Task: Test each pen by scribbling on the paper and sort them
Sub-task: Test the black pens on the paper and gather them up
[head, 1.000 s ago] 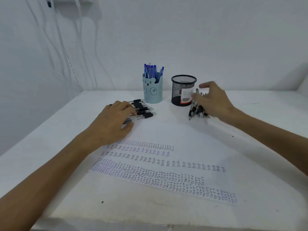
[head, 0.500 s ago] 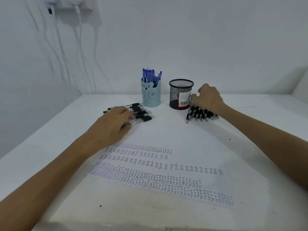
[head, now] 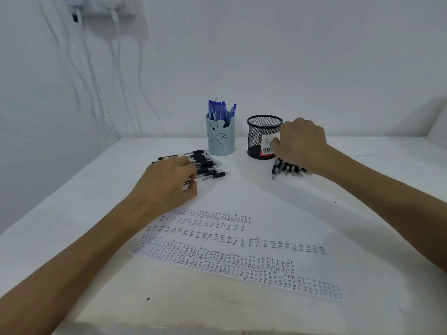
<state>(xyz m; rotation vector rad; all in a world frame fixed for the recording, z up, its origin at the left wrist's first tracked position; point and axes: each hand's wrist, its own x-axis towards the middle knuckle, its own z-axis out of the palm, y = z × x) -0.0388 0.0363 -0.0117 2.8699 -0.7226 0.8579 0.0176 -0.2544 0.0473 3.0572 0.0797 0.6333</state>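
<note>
Place: you're at a plain desk corner, home or office.
Signs: white tabletop (head: 362,189), bare white wall (head: 290,56), hanging white charger cables (head: 90,59), pale blue bear-faced pen cup (head: 220,139), black wire-mesh pen holder (head: 258,136).

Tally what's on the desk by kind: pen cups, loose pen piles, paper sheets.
Pen cups: 2, blue bear cup, black mesh cup
Loose pen piles: 2, left pile, right pile
Paper sheets: 1
Total: 5

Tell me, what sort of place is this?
Likely a plain desk corner in a home or office: a white table, a bear-faced pen cup, a mesh cup, a scribbled test sheet, charger cables hanging from a wall socket.
</note>
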